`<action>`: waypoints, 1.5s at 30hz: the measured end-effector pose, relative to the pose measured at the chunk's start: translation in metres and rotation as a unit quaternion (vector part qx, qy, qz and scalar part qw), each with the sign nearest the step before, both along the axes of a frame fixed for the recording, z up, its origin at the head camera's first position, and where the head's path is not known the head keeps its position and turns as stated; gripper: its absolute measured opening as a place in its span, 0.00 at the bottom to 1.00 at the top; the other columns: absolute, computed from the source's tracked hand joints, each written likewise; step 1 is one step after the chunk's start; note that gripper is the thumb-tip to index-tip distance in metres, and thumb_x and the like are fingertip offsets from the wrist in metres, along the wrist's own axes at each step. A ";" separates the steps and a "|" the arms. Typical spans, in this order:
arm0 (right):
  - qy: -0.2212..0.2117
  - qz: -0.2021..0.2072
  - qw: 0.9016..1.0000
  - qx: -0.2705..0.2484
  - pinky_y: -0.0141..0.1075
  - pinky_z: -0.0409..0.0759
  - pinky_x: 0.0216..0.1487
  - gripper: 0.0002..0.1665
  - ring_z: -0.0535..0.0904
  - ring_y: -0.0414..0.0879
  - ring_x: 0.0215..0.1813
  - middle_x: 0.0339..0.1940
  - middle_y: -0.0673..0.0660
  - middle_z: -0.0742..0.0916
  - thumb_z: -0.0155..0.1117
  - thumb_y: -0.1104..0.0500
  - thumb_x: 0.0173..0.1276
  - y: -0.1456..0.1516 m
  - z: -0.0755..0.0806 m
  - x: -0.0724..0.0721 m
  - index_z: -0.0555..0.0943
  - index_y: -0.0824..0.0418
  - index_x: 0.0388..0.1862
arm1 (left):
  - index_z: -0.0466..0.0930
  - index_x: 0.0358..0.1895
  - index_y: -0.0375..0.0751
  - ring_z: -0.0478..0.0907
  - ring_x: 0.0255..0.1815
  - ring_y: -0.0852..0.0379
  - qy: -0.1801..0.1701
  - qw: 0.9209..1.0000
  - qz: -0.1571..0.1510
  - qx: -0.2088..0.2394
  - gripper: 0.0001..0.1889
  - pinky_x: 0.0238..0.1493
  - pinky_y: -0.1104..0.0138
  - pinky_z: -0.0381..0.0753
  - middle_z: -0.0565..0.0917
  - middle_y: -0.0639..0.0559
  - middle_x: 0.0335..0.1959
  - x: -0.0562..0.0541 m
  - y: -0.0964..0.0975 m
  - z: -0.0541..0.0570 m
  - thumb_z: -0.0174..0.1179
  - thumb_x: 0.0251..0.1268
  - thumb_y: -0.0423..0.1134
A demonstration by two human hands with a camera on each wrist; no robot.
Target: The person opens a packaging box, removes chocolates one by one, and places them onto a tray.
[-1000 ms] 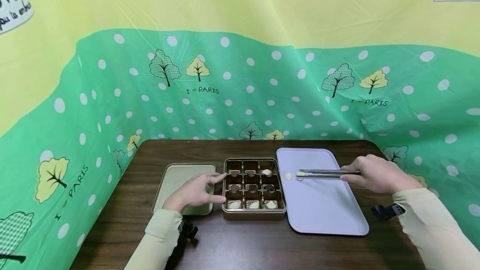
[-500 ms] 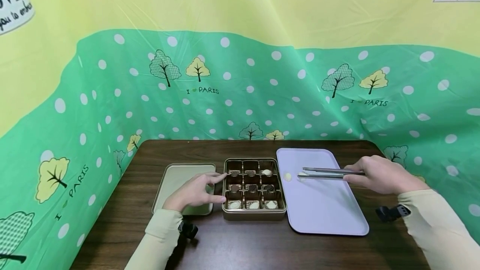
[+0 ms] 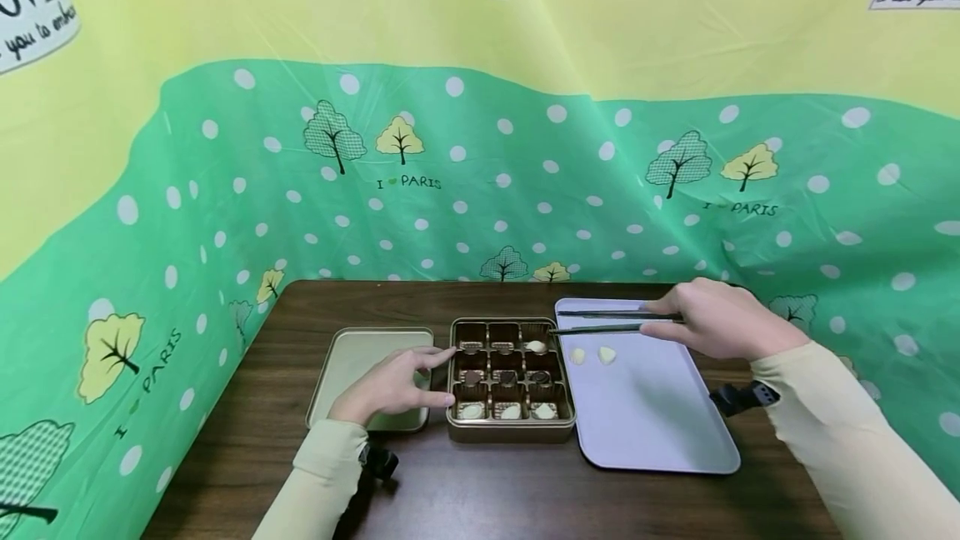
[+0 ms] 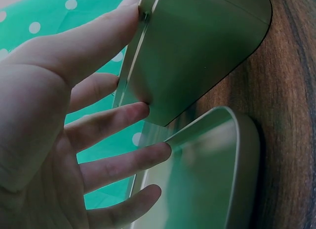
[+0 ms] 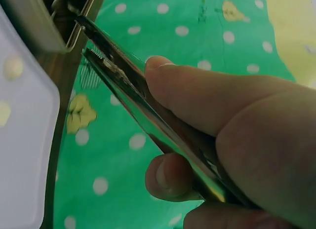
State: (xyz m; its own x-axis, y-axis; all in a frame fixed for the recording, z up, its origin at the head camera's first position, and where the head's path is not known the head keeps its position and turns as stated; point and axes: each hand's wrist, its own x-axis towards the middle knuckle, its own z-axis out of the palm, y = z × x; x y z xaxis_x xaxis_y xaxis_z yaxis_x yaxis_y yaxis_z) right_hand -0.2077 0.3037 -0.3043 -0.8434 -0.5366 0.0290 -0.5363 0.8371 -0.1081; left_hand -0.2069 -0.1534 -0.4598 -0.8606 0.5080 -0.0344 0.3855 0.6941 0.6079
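Observation:
My right hand (image 3: 712,319) grips metal tongs (image 3: 607,328), their two arms spread apart. One tip reaches the back-right compartment of the chocolate box (image 3: 510,433), where a white chocolate (image 3: 536,347) lies. In the right wrist view, the tongs (image 5: 148,115) slant towards the box corner, and I see nothing between the tips. My left hand (image 3: 390,386) has its thumb and fingers spread along the box's left side; in the left wrist view the thumb touches the rim. Dark chocolates (image 3: 507,377) fill the middle row and white chocolates (image 3: 471,412) the front row.
A lavender tray (image 3: 652,432) lies right of the box, bearing two pale chocolates (image 3: 577,355). Left of the box is a shallow metal lid (image 3: 345,357), partly under my left hand. All stand on a dark wooden table (image 3: 480,490); a patterned curtain (image 3: 480,140) hangs behind.
My right hand has moved left and away from me with the tongs, from above the tray to the box's back-right corner. A pale chocolate between the tips earlier now lies on the tray.

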 end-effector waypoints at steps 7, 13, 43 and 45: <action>0.007 0.048 0.999 0.016 0.41 0.85 0.32 0.20 0.89 0.47 0.43 0.48 0.54 0.93 0.72 0.44 0.72 -0.032 0.004 -0.014 0.92 0.55 0.53 | 0.67 0.80 0.53 0.68 0.77 0.36 -0.008 1.000 0.002 0.003 0.45 0.76 0.41 0.67 0.68 0.39 0.80 0.000 0.000 -0.001 0.74 0.62 0.60; -0.017 0.058 0.998 0.031 0.50 0.89 0.40 0.19 0.90 0.54 0.50 0.49 0.54 0.93 0.72 0.44 0.72 -0.046 0.004 -0.023 0.93 0.55 0.52 | 0.67 0.80 0.55 0.75 0.70 0.38 -0.005 1.000 0.000 0.004 0.45 0.76 0.42 0.68 0.68 0.39 0.80 -0.001 -0.001 -0.001 0.74 0.62 0.60; -0.090 0.027 0.981 0.169 0.43 0.72 0.28 0.25 0.70 0.41 0.24 0.17 0.44 0.75 0.73 0.47 0.70 -0.109 0.013 -0.046 0.74 0.47 0.15 | 0.67 0.81 0.56 0.69 0.76 0.37 -0.004 1.000 0.002 -0.006 0.45 0.77 0.42 0.67 0.68 0.41 0.80 -0.003 -0.003 0.000 0.74 0.61 0.61; -0.092 0.027 0.981 0.171 0.43 0.72 0.28 0.24 0.70 0.41 0.24 0.18 0.44 0.75 0.73 0.47 0.70 -0.110 0.012 -0.046 0.75 0.47 0.16 | 0.67 0.80 0.56 0.70 0.76 0.37 -0.005 1.000 0.001 -0.003 0.45 0.76 0.42 0.67 0.68 0.41 0.80 -0.003 -0.003 0.000 0.74 0.62 0.61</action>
State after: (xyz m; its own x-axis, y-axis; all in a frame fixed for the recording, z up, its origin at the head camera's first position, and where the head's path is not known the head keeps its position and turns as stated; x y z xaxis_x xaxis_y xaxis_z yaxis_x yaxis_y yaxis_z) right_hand -0.2542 0.1942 -0.2920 -0.7873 -0.5327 -0.3104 -0.5791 0.8118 0.0756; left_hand -0.2095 -0.1562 -0.4600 -0.8614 0.5059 -0.0462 0.3779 0.6990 0.6072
